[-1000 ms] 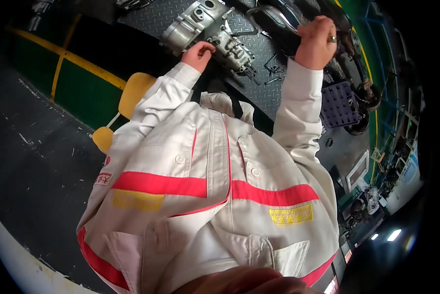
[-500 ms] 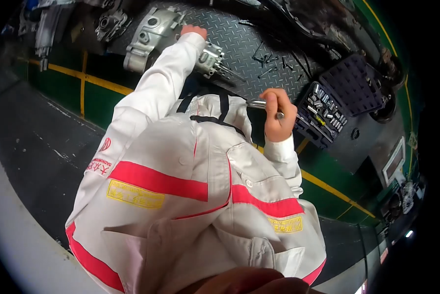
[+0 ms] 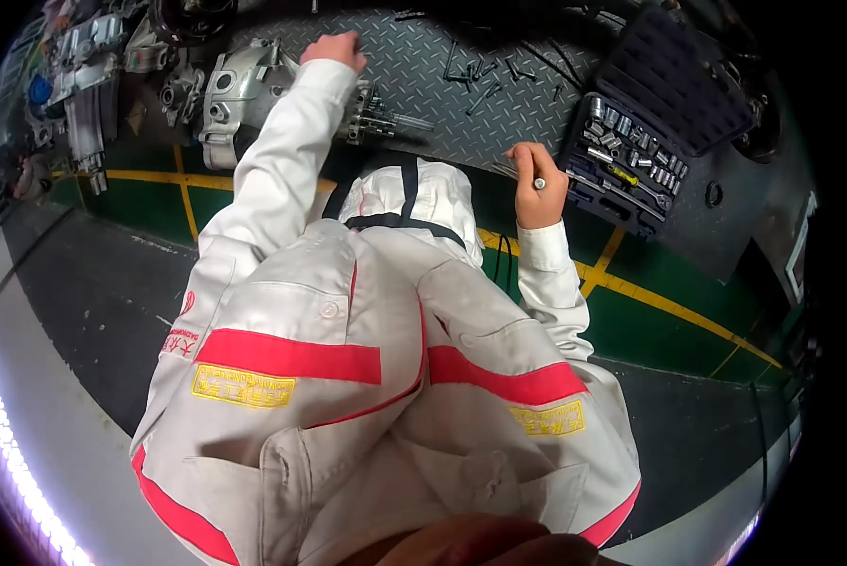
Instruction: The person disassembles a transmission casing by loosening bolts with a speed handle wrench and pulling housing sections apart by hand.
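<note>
My left hand (image 3: 335,51) rests on or just above the metal gearbox housing (image 3: 227,106), its fingers curled; what they hold, if anything, is hidden. Part of the gearbox, with thin rods (image 3: 385,123) sticking out to the right, shows below that hand. Over the front edge of the table, my right hand (image 3: 540,193) is closed round a metal tool (image 3: 539,183), whose round end pokes out of the fist. Just right of this hand lies the open socket set (image 3: 621,160), with rows of sockets and a ratchet.
Several bolts and hex keys (image 3: 480,80) lie on the checkered metal tabletop (image 3: 395,57). More metal parts (image 3: 83,123) stand at the left. A black ring (image 3: 714,194) lies right of the socket set. Yellow lines (image 3: 678,307) cross the green floor.
The view has shifted to the right. My right hand has come down from over the upper right of the table to its front edge. My left hand has moved up the gearbox.
</note>
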`<state>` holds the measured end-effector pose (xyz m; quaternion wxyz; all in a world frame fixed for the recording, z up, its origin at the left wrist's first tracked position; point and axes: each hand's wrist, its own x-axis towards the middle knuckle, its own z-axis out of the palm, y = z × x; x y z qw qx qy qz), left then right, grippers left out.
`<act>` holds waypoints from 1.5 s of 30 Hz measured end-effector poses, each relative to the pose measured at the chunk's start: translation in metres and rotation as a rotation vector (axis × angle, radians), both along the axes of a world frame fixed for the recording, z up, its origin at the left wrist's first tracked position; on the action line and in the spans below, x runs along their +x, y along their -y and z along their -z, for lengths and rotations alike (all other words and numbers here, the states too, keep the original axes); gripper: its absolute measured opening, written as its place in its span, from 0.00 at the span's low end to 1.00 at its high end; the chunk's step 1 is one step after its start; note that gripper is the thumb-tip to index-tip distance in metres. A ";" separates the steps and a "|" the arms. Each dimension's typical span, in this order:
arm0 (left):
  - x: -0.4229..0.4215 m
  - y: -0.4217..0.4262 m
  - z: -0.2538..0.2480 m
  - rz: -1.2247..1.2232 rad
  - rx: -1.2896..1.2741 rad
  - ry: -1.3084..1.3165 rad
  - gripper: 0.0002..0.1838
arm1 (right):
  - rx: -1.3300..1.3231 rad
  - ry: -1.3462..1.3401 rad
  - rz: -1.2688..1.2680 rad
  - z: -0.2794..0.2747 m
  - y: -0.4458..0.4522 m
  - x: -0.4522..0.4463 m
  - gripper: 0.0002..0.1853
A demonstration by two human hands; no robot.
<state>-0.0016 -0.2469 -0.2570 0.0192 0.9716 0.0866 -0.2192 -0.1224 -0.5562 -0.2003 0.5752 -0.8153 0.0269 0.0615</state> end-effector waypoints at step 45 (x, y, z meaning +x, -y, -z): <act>-0.263 -0.254 -0.042 -0.429 -0.892 0.715 0.12 | 0.726 0.531 0.287 -0.115 -0.404 0.118 0.13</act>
